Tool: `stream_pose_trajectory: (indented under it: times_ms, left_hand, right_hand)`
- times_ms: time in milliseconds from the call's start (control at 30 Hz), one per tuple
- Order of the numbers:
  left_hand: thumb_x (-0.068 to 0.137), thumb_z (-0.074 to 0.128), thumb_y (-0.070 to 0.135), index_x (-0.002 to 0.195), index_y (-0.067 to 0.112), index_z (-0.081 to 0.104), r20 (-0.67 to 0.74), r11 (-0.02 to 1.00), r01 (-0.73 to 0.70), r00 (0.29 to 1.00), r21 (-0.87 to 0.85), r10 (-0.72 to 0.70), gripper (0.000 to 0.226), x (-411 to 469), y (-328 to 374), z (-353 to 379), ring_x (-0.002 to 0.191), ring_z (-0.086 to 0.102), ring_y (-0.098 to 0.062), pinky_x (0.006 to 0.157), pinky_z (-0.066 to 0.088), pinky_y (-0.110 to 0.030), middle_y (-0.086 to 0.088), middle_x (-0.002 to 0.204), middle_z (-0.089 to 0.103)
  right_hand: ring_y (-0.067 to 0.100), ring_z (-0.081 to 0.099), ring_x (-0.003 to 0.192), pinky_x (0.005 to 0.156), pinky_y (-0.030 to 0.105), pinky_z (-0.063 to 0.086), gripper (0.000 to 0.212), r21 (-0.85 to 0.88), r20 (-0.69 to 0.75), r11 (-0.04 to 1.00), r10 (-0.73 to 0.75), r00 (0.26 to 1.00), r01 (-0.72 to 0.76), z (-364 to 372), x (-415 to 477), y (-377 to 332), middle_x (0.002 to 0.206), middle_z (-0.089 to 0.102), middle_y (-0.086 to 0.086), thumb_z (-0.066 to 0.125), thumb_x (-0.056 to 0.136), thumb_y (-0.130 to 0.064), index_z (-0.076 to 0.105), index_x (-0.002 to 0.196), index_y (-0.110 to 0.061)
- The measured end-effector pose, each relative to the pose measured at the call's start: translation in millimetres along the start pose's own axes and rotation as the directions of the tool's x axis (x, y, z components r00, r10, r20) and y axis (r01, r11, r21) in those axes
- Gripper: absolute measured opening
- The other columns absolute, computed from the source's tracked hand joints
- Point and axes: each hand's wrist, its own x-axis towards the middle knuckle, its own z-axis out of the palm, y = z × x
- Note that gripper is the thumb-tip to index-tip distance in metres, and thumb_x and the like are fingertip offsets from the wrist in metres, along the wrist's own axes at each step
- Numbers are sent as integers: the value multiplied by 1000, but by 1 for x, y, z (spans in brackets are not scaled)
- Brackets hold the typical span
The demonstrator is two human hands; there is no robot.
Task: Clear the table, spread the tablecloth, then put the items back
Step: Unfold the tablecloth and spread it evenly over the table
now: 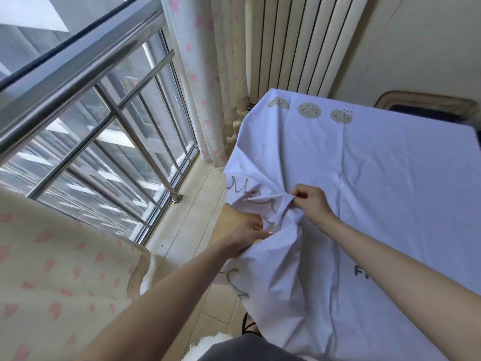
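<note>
A white tablecloth [390,183] with grey cookie prints along its far edge covers the table, hiding the tabletop. Along the left side the cloth is bunched into folds. My right hand [311,201] pinches a gathered fold of the cloth near the left edge. Lower and further left, my left hand [247,237] grips the cloth's hanging left edge, its fingers partly tucked under the fabric. No other table items are in view.
A window with a steel railing [86,121] fills the left. Cream curtains with pink hearts [205,82] hang at the far left corner, another curtain panel [52,277] close at my left. A radiator [294,43] stands behind the table; a dark chair [426,108] at far right.
</note>
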Motion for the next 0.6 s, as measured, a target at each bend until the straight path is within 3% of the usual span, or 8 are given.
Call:
stream_pose_trajectory:
  times_ms: [67, 133, 200, 267, 300, 367, 467, 600]
  left_hand:
    - [76, 74, 33, 66, 12, 53, -71, 996, -14, 997, 90, 21, 31, 8, 8, 12, 65, 42, -14, 59, 36, -27, -3, 66, 47]
    - [79, 72, 28, 53, 17, 41, -163, 982, -30, 985, 189, 61, 42, 14, 18, 24, 54, 33, -10, 53, 26, -26, 4, 55, 39]
    - [78, 70, 33, 49, 19, 37, -287, 965, -10, 954, 264, 88, 45, 16, 32, 31, 48, 34, -10, 51, 26, -28, 5, 50, 40]
    - [74, 67, 39, 49, 18, 39, -371, 959, 5, 922, 284, 105, 43, 19, 47, 32, 50, 43, -13, 53, 34, -31, 3, 50, 47]
    - [75, 66, 39, 51, 18, 40, -398, 959, 20, 912, 281, 98, 41, 20, 55, 30, 52, 46, -15, 55, 37, -31, 3, 51, 50]
    - [78, 66, 37, 52, 18, 36, -454, 950, 48, 885, 307, 102, 44, 21, 68, 24, 51, 42, -15, 52, 33, -30, 4, 50, 43]
    - [82, 63, 41, 56, 18, 37, -524, 924, 49, 834, 379, 171, 43, 22, 80, 11, 58, 45, -19, 50, 26, -29, 4, 52, 42]
    - [88, 55, 41, 78, 15, 56, -688, 862, 160, 679, 481, 257, 28, 24, 81, -29, 87, 60, -32, 67, 38, -33, -10, 84, 66]
  right_hand:
    - [10, 53, 66, 66, 33, 43, 27, -55, -58, 998, 37, 998, -41, -11, 0, 6, 60, 62, -9, 61, 73, -3, 62, 59, -27]
    - [17, 61, 82, 78, 35, 47, 24, -210, -97, 977, 9, 995, -29, -17, -9, 2, 84, 70, -2, 60, 77, -4, 67, 81, -27]
    - [20, 61, 93, 83, 34, 46, 25, -368, -170, 909, -271, 948, 194, -18, -29, -7, 99, 68, -1, 58, 80, -6, 67, 100, -17]
    - [20, 60, 90, 81, 33, 44, 20, -484, -144, 739, -596, 790, 468, -15, -54, -15, 96, 68, -3, 57, 83, -20, 68, 98, -15]
    - [19, 60, 90, 84, 33, 44, 24, -529, -85, 649, -682, 727, 547, -12, -66, -12, 95, 68, -3, 57, 85, -30, 70, 98, -15]
    - [17, 58, 91, 95, 39, 42, 31, -622, 45, 501, -743, 667, 601, 0, -85, 2, 94, 68, -3, 61, 83, -41, 71, 100, -17]
    - [23, 58, 71, 100, 45, 40, 6, -721, 104, 352, -796, 596, 597, 13, -93, 26, 73, 60, 1, 65, 79, -12, 68, 83, -16]
    - [23, 51, 62, 100, 43, 41, 21, -624, 254, 248, -833, 492, 741, 20, -101, 34, 67, 54, 2, 58, 79, 2, 63, 69, -15]
